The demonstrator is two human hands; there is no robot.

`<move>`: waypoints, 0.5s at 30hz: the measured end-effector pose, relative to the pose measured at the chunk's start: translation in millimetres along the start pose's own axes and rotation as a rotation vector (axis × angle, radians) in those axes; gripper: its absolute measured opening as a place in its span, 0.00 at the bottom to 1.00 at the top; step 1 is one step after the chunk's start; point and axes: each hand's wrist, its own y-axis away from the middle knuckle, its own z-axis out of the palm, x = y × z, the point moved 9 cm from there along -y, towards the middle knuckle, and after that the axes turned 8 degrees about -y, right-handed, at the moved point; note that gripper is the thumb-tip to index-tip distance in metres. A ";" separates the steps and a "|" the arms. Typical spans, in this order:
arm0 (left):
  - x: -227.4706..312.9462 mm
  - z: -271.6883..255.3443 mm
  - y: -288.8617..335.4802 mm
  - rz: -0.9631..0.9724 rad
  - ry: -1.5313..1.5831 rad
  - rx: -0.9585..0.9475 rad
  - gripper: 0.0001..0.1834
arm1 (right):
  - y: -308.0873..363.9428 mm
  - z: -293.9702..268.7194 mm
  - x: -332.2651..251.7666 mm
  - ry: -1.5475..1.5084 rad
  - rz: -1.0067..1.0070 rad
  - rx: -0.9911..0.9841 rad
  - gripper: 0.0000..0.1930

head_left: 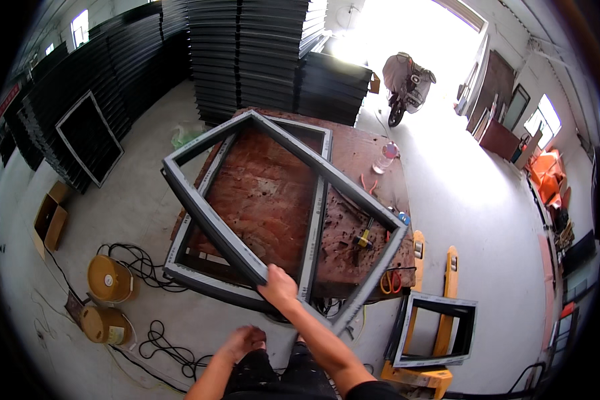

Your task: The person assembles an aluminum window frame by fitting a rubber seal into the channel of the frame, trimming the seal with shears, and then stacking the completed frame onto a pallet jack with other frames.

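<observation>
My right hand (280, 288) is closed on the near bar of a grey-and-black rectangular frame (327, 168). This frame lies at an angle over a second, similar frame (313, 250), with one corner jutting past the near side of the worktable. The second frame rests on the reddish-brown, worn tabletop (263, 193). Lower down, close to my legs, my left hand (245, 342) hangs away from both frames, fingers loosely bent and nothing visible in them. A hammer (364, 239), orange-handled scissors (391, 283), red pliers (369, 185) and a clear bottle (385, 160) sit along the table's right side.
Yellow pallet-truck forks (451, 267) carry smaller frames (472, 333) at the right. Two yellow buckets (111, 279) and black cables (170, 350) lie left on the floor. Tall stacks of black frames (240, 60) stand behind; a covered scooter (407, 83) is by the doorway.
</observation>
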 end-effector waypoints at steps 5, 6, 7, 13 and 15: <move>103.1 -35.1 29.0 0.102 0.518 -0.152 0.39 | 132.3 -62.8 -14.1 -0.015 -0.038 0.018 0.22; 120.7 -19.8 35.7 0.173 0.548 -0.092 0.39 | 159.3 -70.5 -10.4 -0.004 -0.013 -0.026 0.22; 140.3 4.5 46.9 0.242 0.570 -0.040 0.40 | 185.1 -79.9 -5.3 0.009 0.017 -0.061 0.23; 155.4 -10.1 91.1 0.603 0.673 -0.111 0.31 | 296.4 -127.4 4.8 0.006 0.042 -0.116 0.23; 138.3 -23.9 92.2 0.646 0.670 -0.153 0.31 | 315.2 -149.7 -3.2 0.008 0.040 -0.118 0.21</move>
